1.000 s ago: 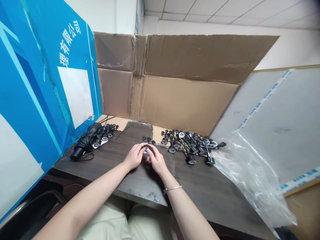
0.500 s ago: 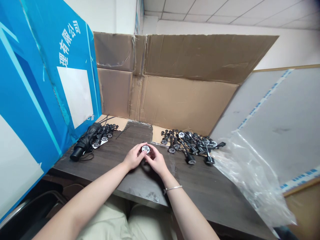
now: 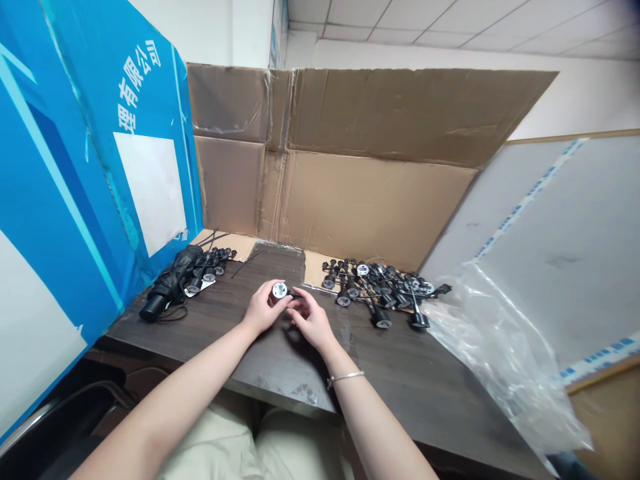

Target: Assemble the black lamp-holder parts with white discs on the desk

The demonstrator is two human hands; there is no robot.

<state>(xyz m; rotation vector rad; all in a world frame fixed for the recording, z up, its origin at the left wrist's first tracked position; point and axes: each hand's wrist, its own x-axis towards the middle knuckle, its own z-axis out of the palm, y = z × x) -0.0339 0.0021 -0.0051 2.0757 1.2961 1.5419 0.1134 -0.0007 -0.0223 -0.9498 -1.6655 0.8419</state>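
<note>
A black part with a round whitish end face (image 3: 279, 290) is held above the middle of the dark table, its pale face turned up toward me. My left hand (image 3: 263, 309) is closed around the round end, thumb on the near side. On the other side, my right hand (image 3: 311, 317) pinches the dark, narrower portion of the same part; its far end is hidden by the fingers. Similar black parts with pale round ends (image 3: 383, 320) lie in a loose heap right of my hands. A smaller group of them (image 3: 210, 275) lies to the left.
A folded black umbrella (image 3: 167, 287) lies at the table's left edge by a blue panel (image 3: 100, 200). Tall cardboard (image 3: 370, 200) stands at the back. Clear plastic sheeting (image 3: 500, 360) hangs over the right edge. Thin black strips (image 3: 245, 265) lie near the back.
The round pale end has shifted left, toward my left hand. My right fingers have moved off it onto the darker narrow portion, which now shows between the hands.
</note>
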